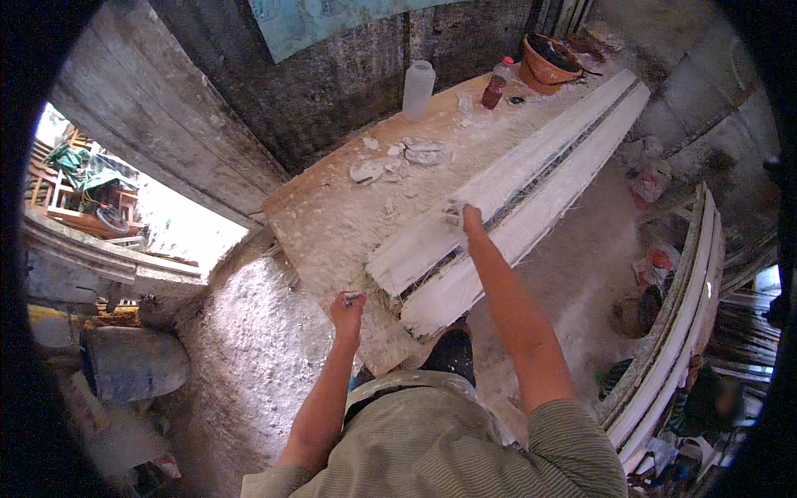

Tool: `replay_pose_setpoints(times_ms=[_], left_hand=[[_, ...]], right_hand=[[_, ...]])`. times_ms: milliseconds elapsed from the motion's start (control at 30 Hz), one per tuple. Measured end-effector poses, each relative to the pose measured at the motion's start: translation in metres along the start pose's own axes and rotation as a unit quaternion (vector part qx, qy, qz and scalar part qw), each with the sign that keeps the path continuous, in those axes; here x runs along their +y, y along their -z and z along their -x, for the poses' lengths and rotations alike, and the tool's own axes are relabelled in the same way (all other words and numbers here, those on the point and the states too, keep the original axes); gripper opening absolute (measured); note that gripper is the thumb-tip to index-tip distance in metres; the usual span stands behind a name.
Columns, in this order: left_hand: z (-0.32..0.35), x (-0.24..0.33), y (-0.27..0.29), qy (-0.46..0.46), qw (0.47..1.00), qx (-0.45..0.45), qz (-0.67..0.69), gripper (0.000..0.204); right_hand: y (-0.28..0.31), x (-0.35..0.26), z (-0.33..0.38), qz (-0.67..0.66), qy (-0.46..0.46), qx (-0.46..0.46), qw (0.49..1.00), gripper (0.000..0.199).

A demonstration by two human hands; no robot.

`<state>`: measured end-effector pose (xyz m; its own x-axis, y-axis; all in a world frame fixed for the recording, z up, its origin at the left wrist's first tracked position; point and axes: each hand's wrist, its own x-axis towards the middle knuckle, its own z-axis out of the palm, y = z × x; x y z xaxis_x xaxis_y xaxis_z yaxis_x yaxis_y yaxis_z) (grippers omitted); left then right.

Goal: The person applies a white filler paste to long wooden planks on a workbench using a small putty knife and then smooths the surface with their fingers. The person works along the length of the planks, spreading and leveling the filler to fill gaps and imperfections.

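Note:
Two long white plaster-like strips, a far one (515, 178) and a near one (548, 199), lie side by side across the wooden table (324, 220), a dark gap between them. My right hand (471, 221) is closed over the far strip, toward its near end. Beside its fingers is a pale, blurred object, too smeared to name. Left of the strips' near end, my left hand (349, 310) is closed around a small greyish thing that I cannot make out. It is held near the table's left edge, apart from the strips.
On the table's far side stand a translucent white bottle (418, 90), a bottle of red liquid (493, 93) and an orange bucket (544, 73). Crumpled pale scraps (423, 151) lie nearer. Long white pieces (685, 332) lean at right. A blue barrel (137, 363) stands at left.

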<state>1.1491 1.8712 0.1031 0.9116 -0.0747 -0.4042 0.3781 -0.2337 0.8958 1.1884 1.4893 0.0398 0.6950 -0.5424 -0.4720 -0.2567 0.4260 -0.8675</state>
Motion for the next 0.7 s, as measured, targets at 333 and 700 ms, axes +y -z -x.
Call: replay_pose_setpoints(times_ms=[333, 700], left_hand=[[0.011, -0.007, -0.001, 0.034, 0.994, 0.012, 0.104, 0.013], [0.008, -0.022, 0.004, 0.059, 0.99, -0.018, 0.126, 0.018]], right_hand=[[0.055, -0.079, -0.05, 0.72, 0.278, 0.141, 0.62, 0.035], [-0.088, 0.042, 0.199, 0.673, 0.31, -0.161, 0.652, 0.057]])
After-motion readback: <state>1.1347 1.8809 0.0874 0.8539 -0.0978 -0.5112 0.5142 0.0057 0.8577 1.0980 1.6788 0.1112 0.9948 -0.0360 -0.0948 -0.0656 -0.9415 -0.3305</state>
